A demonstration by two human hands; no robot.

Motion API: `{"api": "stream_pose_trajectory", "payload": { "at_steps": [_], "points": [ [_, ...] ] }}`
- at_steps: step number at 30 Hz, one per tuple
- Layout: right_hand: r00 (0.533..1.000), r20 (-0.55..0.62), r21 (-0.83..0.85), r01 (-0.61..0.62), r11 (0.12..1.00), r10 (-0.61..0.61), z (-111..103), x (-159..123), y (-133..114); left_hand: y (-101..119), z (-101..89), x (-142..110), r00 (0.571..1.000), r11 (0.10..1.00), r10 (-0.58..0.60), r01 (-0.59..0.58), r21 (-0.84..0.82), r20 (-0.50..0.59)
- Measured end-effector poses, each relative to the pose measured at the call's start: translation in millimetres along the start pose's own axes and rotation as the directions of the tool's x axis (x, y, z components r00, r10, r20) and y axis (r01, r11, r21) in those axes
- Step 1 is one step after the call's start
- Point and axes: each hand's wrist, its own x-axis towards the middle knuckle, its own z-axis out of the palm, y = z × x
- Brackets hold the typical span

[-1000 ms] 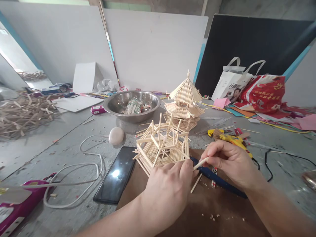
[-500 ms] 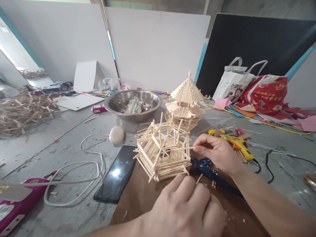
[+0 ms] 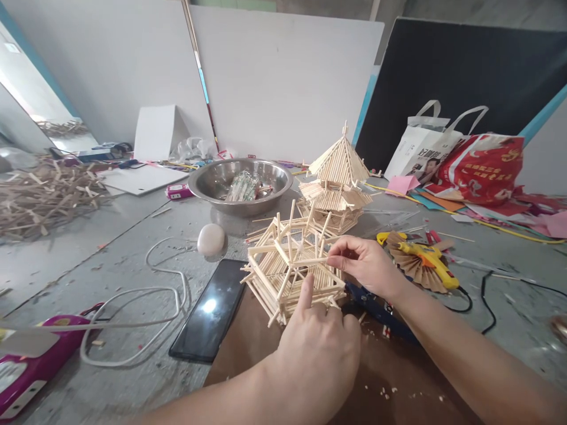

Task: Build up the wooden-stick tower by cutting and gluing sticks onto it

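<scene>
A six-sided frame of thin wooden sticks [image 3: 266,283] stands in front of me on a brown sheet [image 3: 248,348]. My right hand [image 3: 365,262] pinches a short wooden stick [image 3: 312,261] between thumb and fingertips, level across the frame's near upper edge. My left hand [image 3: 319,342] is at the frame's near side, its index finger pointing up by the frame below the stick. Its other fingers are curled; whatever they may hold is hidden. Under my right forearm lies a dark blue tool [image 3: 376,307], partly covered. Behind the frame rises a tiered stick pagoda [image 3: 339,168] with a pointed roof.
Left of the frame lie a black phone [image 3: 206,313], a pale rounded object [image 3: 211,239] and a white cable [image 3: 133,289]. A steel basin [image 3: 241,203] holds packets. To the right are a yellow glue gun [image 3: 436,265], a paper fan [image 3: 410,268] and bags [image 3: 482,168].
My right hand has moved left with the stick, bringing it over the frame's near edge. My left hand has shifted up and left, its index finger now extended.
</scene>
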Motion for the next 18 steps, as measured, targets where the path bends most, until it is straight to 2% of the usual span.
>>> {"api": "stream_pose_trajectory", "payload": {
  "at_steps": [6, 11, 18],
  "points": [
    [1.000, -0.017, 0.110, -0.004, 0.994, 0.006, -0.8, 0.4, -1.4, -1.5, 3.6, 1.9, 0.998, 0.999, -0.019, 0.021, 0.029, -0.053],
    [0.999, -0.021, 0.061, 0.033, 0.998, -0.032, 1.9, 2.0, 0.6, -3.4, 4.2, 3.4, 0.999, 0.999, -0.032, 0.034, 0.041, -0.033],
    [0.999, -0.025, 0.052, 0.048, 0.997, -0.047, 5.5, 2.9, 6.5, -8.8, 3.8, 6.6, 0.997, 0.997, -0.053, 0.056, 0.059, -0.061]
  ]
}}
